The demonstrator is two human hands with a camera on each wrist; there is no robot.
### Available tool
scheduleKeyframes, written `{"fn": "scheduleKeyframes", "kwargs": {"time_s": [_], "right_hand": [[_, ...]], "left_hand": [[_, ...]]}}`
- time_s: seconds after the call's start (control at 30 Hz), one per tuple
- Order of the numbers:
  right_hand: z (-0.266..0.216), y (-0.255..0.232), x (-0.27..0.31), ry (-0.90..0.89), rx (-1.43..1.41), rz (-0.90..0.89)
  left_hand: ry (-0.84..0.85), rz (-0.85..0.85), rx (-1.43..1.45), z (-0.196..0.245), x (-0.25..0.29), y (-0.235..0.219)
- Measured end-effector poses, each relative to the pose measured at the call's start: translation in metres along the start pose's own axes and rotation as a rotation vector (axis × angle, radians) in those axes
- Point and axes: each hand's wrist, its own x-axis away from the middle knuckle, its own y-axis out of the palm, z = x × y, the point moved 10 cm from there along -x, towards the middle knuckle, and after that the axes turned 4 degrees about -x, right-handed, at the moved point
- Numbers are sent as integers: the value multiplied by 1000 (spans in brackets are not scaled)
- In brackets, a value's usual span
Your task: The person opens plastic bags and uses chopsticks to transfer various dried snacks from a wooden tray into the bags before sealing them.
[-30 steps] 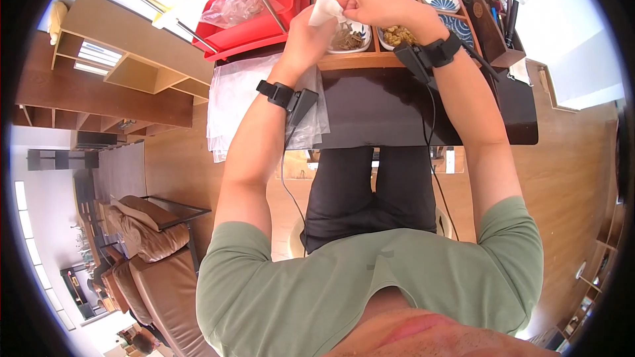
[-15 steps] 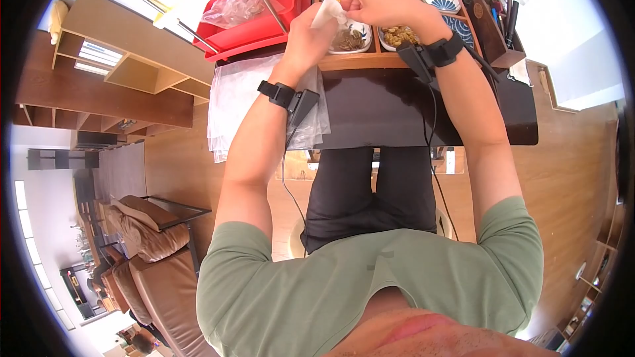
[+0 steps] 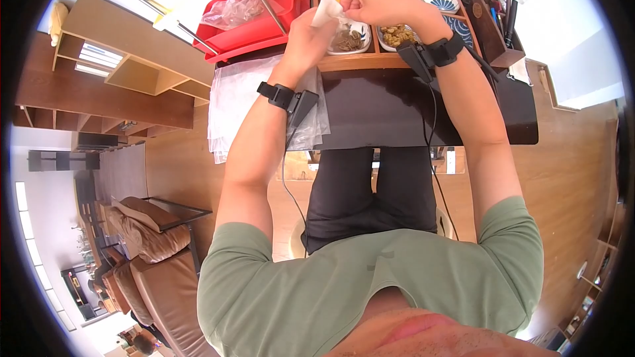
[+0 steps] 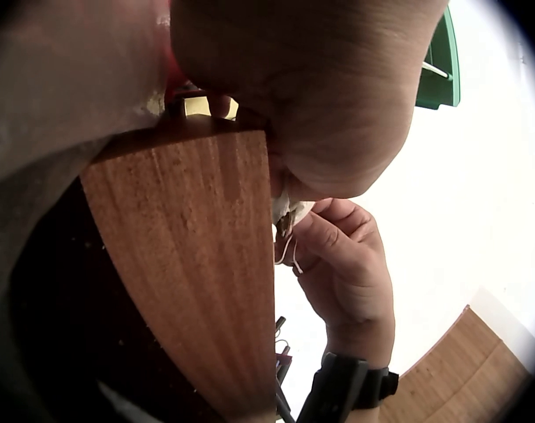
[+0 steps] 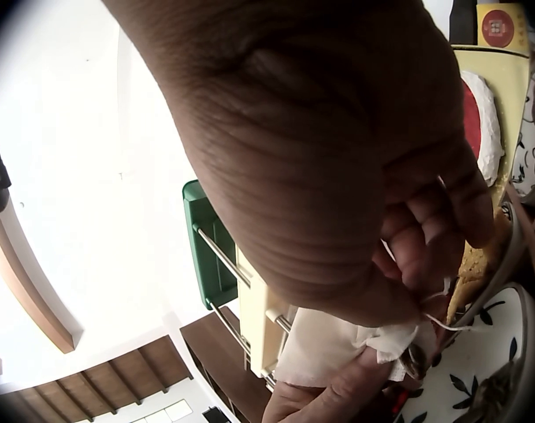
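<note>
My left hand (image 3: 305, 41) holds a small white drawstring pouch (image 3: 324, 12) over the wooden divided tray, with its thumb (image 5: 347, 388) pressed on the cloth. My right hand (image 3: 382, 5) pinches the pouch at its mouth, fingers curled. Thin white string (image 4: 294, 256) hangs from the gathered mouth in the left wrist view. Some brown dried pieces (image 5: 415, 359) poke out of the pouch. Just below the hands is a patterned dish of brown dried herb (image 3: 348, 41). Yellow-brown dried chunks (image 3: 398, 35) fill the dish beside it, near my right wrist.
The wooden tray (image 3: 357, 61) holds several patterned dishes. A red bin (image 3: 251, 26) with clear plastic bags stands to the left. Flat clear bags (image 3: 241, 106) lie on the dark table (image 3: 390, 106). A wooden pen holder (image 3: 496, 36) stands at the right.
Both hands stay over the same dish with the white pouch between them. Only slight finger and pouch shifts show.
</note>
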Motion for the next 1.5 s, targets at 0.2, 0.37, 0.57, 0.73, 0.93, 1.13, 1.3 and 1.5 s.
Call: {"fn": "scheduleKeyframes", "kwargs": {"time_s": [0.2, 0.37, 0.57, 0.73, 0.93, 1.13, 1.3, 1.5], "right_hand": [[-1, -2, 0, -17, 19, 26], [-5, -3, 1, 10, 14, -2], [-4, -3, 2, -6, 14, 17], [-4, -4, 1, -23, 20, 15], [-8, -6, 2, -45, 27, 30], [-4, -4, 1, -41, 23, 18], [-4, -5, 1, -50, 38, 41], [-5, -9, 2, -44, 47, 67]], "left_hand": [[20, 2, 2, 2, 0, 0], [60, 10, 19, -4, -3, 1], [45, 20, 6, -4, -1, 0], [50, 15, 11, -3, -1, 0], [86, -6, -17, 0, -2, 2], [22, -11, -18, -2, -2, 2], [-55, 47, 8, 2, 1, -4], [-37, 92, 162, -15, -2, -6]]}}
